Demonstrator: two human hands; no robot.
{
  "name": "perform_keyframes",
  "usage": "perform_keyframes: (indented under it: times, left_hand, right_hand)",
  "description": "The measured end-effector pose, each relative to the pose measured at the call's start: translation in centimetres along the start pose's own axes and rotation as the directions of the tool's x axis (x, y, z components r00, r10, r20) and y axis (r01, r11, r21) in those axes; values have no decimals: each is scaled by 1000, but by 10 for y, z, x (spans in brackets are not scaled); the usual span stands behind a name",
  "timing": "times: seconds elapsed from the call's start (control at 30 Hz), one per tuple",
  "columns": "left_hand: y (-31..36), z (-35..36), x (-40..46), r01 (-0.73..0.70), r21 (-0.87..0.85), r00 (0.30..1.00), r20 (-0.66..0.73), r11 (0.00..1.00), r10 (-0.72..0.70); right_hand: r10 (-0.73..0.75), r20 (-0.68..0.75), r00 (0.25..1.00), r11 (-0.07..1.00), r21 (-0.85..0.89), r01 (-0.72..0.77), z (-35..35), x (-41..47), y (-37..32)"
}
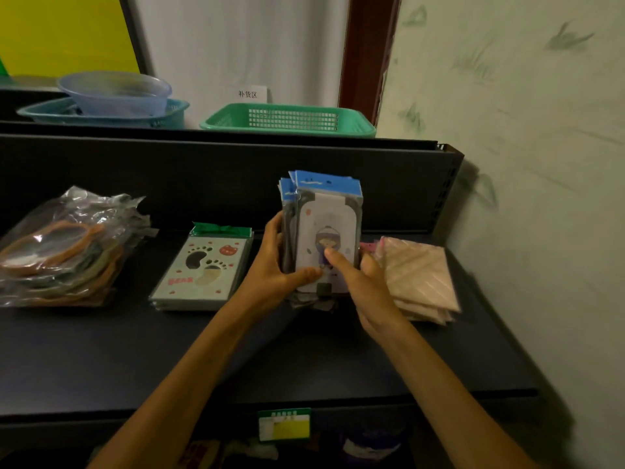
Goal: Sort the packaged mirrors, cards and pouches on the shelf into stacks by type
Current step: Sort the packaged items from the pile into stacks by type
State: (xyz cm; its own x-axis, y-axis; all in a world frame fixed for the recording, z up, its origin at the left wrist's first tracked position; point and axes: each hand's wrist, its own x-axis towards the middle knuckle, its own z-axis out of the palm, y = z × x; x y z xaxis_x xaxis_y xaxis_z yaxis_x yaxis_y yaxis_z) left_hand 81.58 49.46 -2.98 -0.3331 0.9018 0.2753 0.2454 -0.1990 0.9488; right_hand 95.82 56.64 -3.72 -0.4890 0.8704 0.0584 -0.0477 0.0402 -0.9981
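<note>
We grip an upright stack of blue-topped packets (326,231) in both hands: left hand (270,265), right hand (358,275). Left of it lies the footprint-card stack (203,269); right of it, peach pouches (422,275).

A green basket (287,119) and a clear bowl (115,93) in a teal tray (162,113) sit on the upper ledge; a price tag (284,424) hangs below.

In front of me is a dark shelf (135,350). On it lie a heap of packaged mirrors (64,248), a stack of footprint cards (203,269) and striped pouches (419,275) at the right.
</note>
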Motion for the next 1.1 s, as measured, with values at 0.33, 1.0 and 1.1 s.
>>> perform_keyframes:
  times: [0.33,1.0,1.1]
  left_hand:
    - [-12,9,-4,6,222,1000,-2,975,-5]
    - [-23,6,-3,105,255,994,-25,961,-102]
    - [-22,7,-5,73,260,997,-19,963,-71]
  right_hand:
    - [-210,160,965,944,-223,242,-6,8,15]
    - [-139,261,955,902,-366,231,-11,21,10]
    - [-145,274,951,896,-372,244,-11,21,12]
